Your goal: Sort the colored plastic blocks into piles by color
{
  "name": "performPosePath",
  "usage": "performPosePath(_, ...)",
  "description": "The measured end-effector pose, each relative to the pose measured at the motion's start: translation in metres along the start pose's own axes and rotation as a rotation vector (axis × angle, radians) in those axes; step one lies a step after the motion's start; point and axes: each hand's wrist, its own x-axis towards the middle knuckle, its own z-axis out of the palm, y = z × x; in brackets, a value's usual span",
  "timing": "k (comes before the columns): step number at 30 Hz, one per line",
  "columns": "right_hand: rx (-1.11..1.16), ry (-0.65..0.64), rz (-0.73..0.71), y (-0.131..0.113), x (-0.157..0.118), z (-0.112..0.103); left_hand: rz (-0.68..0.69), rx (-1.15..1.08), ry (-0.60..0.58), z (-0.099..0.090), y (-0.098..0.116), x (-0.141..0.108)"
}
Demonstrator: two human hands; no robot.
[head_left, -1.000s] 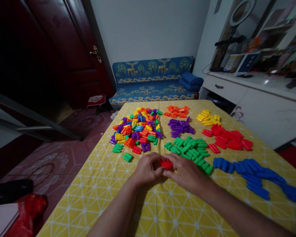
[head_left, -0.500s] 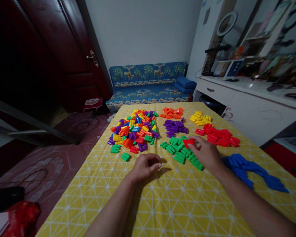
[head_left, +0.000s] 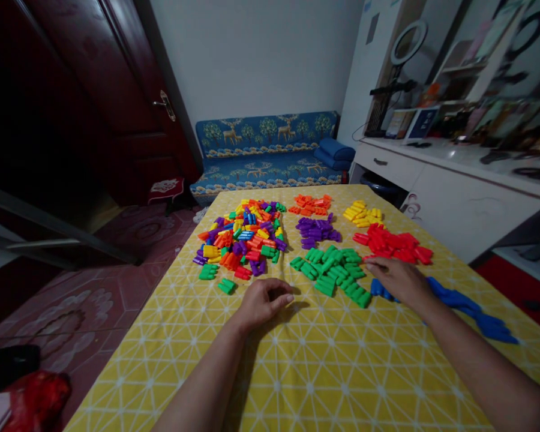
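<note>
My left hand (head_left: 266, 301) rests on the yellow patterned cloth with fingers curled but apart, holding nothing, in front of the mixed-colour pile (head_left: 245, 235). My right hand (head_left: 398, 279) is between the red pile (head_left: 393, 243) and the blue pieces (head_left: 472, 309). A bit of red shows at its fingertips, which are pressed together. Just left of that hand lies the green pile (head_left: 335, 273). Behind the green are purple pieces (head_left: 315, 231), with orange ones (head_left: 310, 204) farther back and yellow ones (head_left: 362, 213) at the back right.
The table (head_left: 297, 372) wears a yellow cloth with white lines. Two loose green pieces (head_left: 227, 285) lie at the mixed pile's near edge. Beyond stands a blue patterned sofa (head_left: 265, 171). A white dresser (head_left: 459, 198) is on the right, a dark red door (head_left: 108, 90) on the left.
My right hand has moved right, from over the green pile to beside the red pile, with the red piece at its fingertips. My left hand has stayed in place. The view has shifted slightly.
</note>
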Motion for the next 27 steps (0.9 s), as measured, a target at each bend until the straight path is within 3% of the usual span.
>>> performPosePath(4,-0.191,0.026,-0.033,-0.012,-0.006,-0.004,-0.002,0.003,0.003,0.000,0.000,-0.001)
performPosePath(8,-0.245,0.055,-0.202,-0.020,-0.034,-0.005,0.009,-0.003,0.002,0.001,0.002,-0.001)
performPosePath(12,-0.265,0.074,-0.243,-0.002,-0.054,-0.002,0.025,-0.008,0.006,0.000,0.003,-0.001)
performPosePath(16,-0.219,0.171,-0.260,0.008,-0.050,-0.005,0.020,0.018,0.016,0.000,0.004,0.000)
performPosePath(18,-0.121,0.215,-0.299,-0.011,-0.046,-0.008,0.026,0.028,0.027,0.001,0.003,0.001)
performPosePath(21,0.138,0.195,-0.385,-0.067,-0.044,-0.007,0.059,0.115,0.130,0.002,-0.002,0.004)
performPosePath(24,0.418,0.036,-0.438,-0.132,-0.045,0.006,0.089,0.252,0.361,-0.001,-0.007,0.007)
performPosePath(27,0.601,-0.117,-0.409,-0.179,-0.043,0.033,0.109,0.272,0.523,-0.006,-0.011,0.009)
